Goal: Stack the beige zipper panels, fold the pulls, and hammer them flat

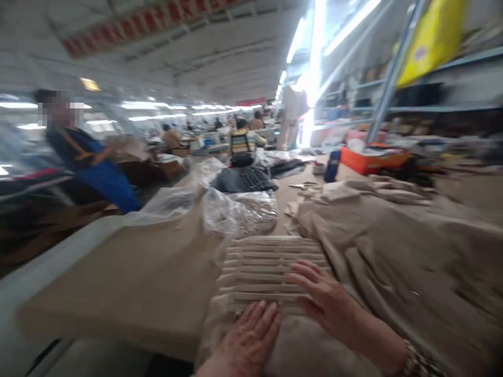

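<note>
A stack of folded beige cloth pieces (259, 272) lies in front of me, its folded edges overlapping in rows. My left hand (249, 335) rests flat on the near part of the stack, fingers together and stretched out. Farther right, my right hand (320, 290) touches the right side of the rows with its fingers spread. Neither hand grips anything. Beige fabric (393, 251) spreads in a rumpled heap to the right of the stack.
Clear plastic bags (239, 209) and dark folded cloth (243, 179) lie beyond the stack. Scissors (304, 185), a dark blue upright object (332, 166) and an orange box (373, 159) stand farther back. A person in a blue apron (106, 178) is at the left.
</note>
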`<state>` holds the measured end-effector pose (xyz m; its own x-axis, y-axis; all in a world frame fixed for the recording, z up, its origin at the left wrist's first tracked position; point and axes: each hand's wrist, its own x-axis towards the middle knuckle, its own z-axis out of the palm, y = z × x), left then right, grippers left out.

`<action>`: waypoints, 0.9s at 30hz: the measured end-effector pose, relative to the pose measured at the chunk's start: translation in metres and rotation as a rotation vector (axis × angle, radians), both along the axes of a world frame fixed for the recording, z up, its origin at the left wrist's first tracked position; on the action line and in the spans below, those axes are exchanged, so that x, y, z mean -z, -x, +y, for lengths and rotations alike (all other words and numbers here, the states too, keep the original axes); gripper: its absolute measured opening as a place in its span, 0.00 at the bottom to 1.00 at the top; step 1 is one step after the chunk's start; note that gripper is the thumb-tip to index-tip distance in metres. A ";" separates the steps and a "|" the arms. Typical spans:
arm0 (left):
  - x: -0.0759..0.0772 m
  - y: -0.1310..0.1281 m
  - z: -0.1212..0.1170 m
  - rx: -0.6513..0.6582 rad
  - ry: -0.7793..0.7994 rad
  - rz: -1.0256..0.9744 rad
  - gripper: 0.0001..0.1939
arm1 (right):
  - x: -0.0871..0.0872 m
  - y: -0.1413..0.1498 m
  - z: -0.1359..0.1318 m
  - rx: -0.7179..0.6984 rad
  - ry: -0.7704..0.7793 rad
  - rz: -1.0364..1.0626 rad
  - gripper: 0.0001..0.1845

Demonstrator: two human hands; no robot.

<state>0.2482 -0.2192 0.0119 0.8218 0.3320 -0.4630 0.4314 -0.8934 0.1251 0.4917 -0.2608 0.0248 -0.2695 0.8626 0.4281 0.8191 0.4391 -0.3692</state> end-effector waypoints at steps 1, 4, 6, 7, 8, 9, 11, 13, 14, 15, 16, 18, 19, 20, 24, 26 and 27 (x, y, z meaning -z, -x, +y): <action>0.010 0.004 0.005 0.011 -0.085 -0.089 0.47 | -0.002 -0.007 -0.020 0.014 0.059 0.000 0.15; 0.035 0.022 0.013 0.076 -0.199 -0.306 0.50 | -0.008 -0.027 -0.059 0.101 0.151 0.015 0.09; 0.044 0.031 0.015 0.118 -0.237 -0.395 0.52 | -0.006 -0.053 -0.076 0.281 0.141 0.003 0.12; 0.047 0.034 0.015 0.135 -0.254 -0.432 0.53 | -0.003 -0.069 -0.083 0.391 0.139 -0.003 0.13; 0.048 0.035 0.015 0.146 -0.271 -0.465 0.54 | 0.000 -0.087 -0.088 0.511 0.146 -0.004 0.13; 0.049 0.034 0.016 0.152 -0.283 -0.490 0.55 | 0.004 -0.105 -0.092 0.635 0.170 -0.007 0.13; 0.047 0.031 0.016 0.146 -0.292 -0.507 0.55 | 0.014 -0.136 -0.095 0.846 0.252 -0.028 0.12; 0.042 0.028 0.016 0.126 -0.272 -0.479 0.53 | 0.023 -0.156 -0.093 0.962 0.330 -0.058 0.12; 0.039 0.027 0.015 0.113 -0.249 -0.450 0.52 | 0.028 -0.162 -0.091 0.983 0.345 -0.067 0.12; 0.036 0.027 0.014 0.098 -0.219 -0.417 0.50 | 0.033 -0.166 -0.088 0.998 0.343 -0.073 0.13; 0.032 0.026 0.012 0.081 -0.182 -0.380 0.49 | 0.038 -0.169 -0.086 1.020 0.328 -0.077 0.14; 0.023 0.025 0.010 0.048 -0.096 -0.323 0.49 | 0.050 -0.175 -0.083 1.066 0.310 -0.072 0.13; 0.019 0.024 0.008 0.030 -0.057 -0.308 0.49 | 0.055 -0.178 -0.082 1.078 0.316 -0.055 0.12; 0.015 0.024 0.007 0.016 -0.023 -0.304 0.49 | 0.061 -0.182 -0.081 1.079 0.328 -0.035 0.11; 0.003 0.021 0.005 -0.022 0.055 -0.312 0.48 | 0.068 -0.201 -0.077 1.054 0.393 0.071 0.05; 0.001 0.021 0.005 -0.026 0.069 -0.320 0.47 | 0.053 -0.210 -0.079 1.051 0.391 0.123 0.04; 0.001 0.021 0.006 -0.023 0.065 -0.337 0.46 | 0.040 -0.215 -0.081 1.049 0.355 0.132 0.04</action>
<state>0.2271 -0.2130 0.0114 0.9248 0.3309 -0.1876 0.3761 -0.8693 0.3207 0.7064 -0.3415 -0.0153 0.6943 0.7149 0.0831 0.6668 -0.5955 -0.4482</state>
